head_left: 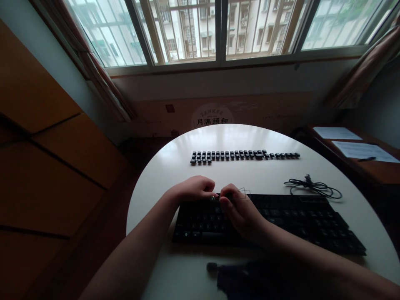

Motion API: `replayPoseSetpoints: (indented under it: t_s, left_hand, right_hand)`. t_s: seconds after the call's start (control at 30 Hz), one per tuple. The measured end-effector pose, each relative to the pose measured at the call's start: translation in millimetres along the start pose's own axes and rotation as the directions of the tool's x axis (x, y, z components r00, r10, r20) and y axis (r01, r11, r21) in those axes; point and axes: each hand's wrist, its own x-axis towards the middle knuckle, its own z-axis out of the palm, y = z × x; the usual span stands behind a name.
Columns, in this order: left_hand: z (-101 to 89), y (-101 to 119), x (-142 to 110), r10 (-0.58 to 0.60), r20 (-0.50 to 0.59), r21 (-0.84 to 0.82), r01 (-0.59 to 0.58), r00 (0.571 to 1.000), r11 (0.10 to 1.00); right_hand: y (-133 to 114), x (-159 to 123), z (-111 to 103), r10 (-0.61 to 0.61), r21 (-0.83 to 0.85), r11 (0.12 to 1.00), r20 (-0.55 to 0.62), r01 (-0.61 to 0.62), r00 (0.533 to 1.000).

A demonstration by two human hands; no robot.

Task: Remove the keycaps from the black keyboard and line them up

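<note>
A black keyboard (212, 234) lies across the white round table in front of me. Over its upper edge, my right hand (239, 208) is curled around a wire keycap puller (246, 193), whose thin wire loops stick out to the right. The rest of the puller is hidden in my fingers. Close by on the left, my left hand (196, 188) is closed, thumb and fingers pressed together at the keyboard's top edge. Whatever it pinches is too small and dark to name. Beyond both hands, loose black keycaps (231, 155) stand in rows.
A coiled black cable (312, 186) rests behind the keyboard's right part. Near the front edge lie a dark purple cloth (231, 281) and a dark brush-like tip (212, 267). Papers (362, 151) and a pen (367, 159) are on a brown side table at right.
</note>
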Motion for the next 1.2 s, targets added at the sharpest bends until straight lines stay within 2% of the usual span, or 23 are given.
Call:
replayPoseSetpoints:
  t_s: [0.13, 0.27, 0.43, 0.63, 0.8, 0.93, 1.0, 1.07, 1.2]
  left_hand:
    - [-0.1, -1, 0, 0.026, -0.135, -0.147, -0.046, 0.991, 0.988]
    - [0.2, 7, -2, 0.109, -0.208, -0.27, -0.164, 0.972, 0.949]
    - [1.3, 23, -5, 0.146, -0.234, -0.226, -0.2, 0.961, 0.953]
    - [7.5, 26, -2, 0.142, -0.316, -0.175, -0.205, 0.938, 0.963]
    - [9.7, 22, -2, 0.111, -0.328, -0.163, -0.172, 0.938, 0.971]
    - [8.7, 21, -2, 0.1, -0.327, -0.16, -0.16, 0.94, 0.974]
    - [8.4, 24, -2, 0.13, -0.31, -0.129, -0.177, 0.942, 0.976]
    - [8.4, 29, -3, 0.163, -0.285, -0.095, -0.197, 0.945, 0.976]
    - [9.3, 37, -3, 0.213, -0.261, -0.107, -0.248, 0.941, 0.963]
  right_hand:
    - [-9, 0, -10, -0.013, 0.039, 0.999, -0.093, 0.017, 0.996]
    - [-19, 3, -24, -0.044, 0.017, 0.999, -0.07, 0.045, 0.997]
    - [-20, 5, -29, -0.084, -0.03, 0.996, -0.04, 0.083, 0.996]
    - [-19, 4, -30, -0.121, -0.146, 0.984, -0.102, 0.106, 0.987]
    - [-21, 7, -38, -0.251, -0.321, 0.929, -0.177, 0.185, 0.952]
    - [-22, 11, -49, -0.368, -0.539, 0.815, -0.198, 0.213, 0.908]
    - [-21, 13, -52, -0.419, -0.614, 0.756, -0.186, 0.228, 0.889]
    - [-19, 14, -52, -0.45, -0.607, 0.744, -0.145, 0.28, 0.881]
    - [-14, 14, -49, -0.423, -0.573, 0.748, -0.022, 0.335, 0.906]
